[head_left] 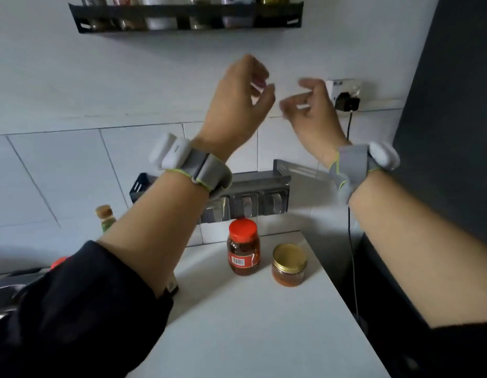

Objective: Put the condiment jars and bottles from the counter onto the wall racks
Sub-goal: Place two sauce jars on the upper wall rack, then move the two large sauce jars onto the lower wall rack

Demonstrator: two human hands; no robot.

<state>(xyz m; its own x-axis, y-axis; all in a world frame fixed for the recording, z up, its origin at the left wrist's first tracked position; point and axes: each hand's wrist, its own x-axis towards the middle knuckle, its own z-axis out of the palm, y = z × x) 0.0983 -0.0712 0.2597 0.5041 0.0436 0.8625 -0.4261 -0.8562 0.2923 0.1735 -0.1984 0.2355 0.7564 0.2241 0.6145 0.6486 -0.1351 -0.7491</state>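
hands: left hand (236, 96) and right hand (311, 110) both empty, fingers loosely curled, up by the wall | jars: red-lid chili jar (242, 246) and gold-lid jar (289, 264) on counter (250, 323) | handling: probably glass, heavyish, breakable, so wrap the body, not the lid

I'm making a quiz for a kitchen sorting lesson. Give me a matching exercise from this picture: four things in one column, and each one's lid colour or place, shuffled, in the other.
Things:
1. taller jar
2. shorter jar
3. small bottle
4. upper rack

Descriptions:
A. gold lid, on the counter
B. on the wall above both hands, full of containers
C. red lid, on the counter
D. cork-coloured top, behind the left forearm

Pairs: 1-C, 2-A, 3-D, 4-B
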